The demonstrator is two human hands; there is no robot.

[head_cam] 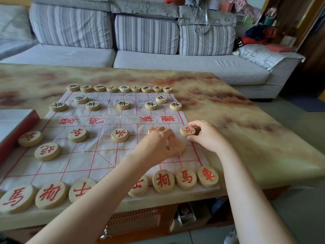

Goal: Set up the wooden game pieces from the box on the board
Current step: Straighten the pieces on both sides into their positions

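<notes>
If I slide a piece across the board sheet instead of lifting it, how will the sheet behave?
Probably floppy: the sheet shows creases and a wavy right edge, so it looks thin. It may bunch or slip on the glossy table, though the pieces along its edges likely pin it somewhat.

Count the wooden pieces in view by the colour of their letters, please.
Black pieces: 16
Red pieces: 13
Blurred piece in left hand, colour unreadable: 1
Total: 30
</notes>
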